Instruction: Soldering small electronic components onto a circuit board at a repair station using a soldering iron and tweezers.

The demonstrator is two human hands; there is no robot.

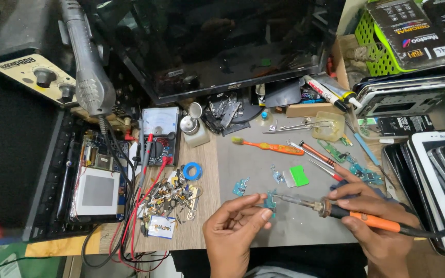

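Left hand [235, 226] pinches a small teal circuit board [270, 201] between thumb and fingertips, just above the grey work mat [284, 170], near its front edge. Right hand [372, 216] is closed, pen-style, around the orange-handled soldering iron [336, 208]; its thin metal tip lies on or just at the board's right edge, contact too small to confirm.

Judgement on doing this step well: keep the board level and pinched by its edges, fingertips well clear of the hot tip. Brace the right wrist on the mat so the tip lands on one pad only. The black cord runs off to the right; it should stay slack.

Nearby: a second small teal board [241, 187] on the mat to the left, an orange toothbrush [269, 146], a green plastic card [299, 175], steel tweezers [297, 126], and a blue tape ring [192, 171] on the wooden bench.
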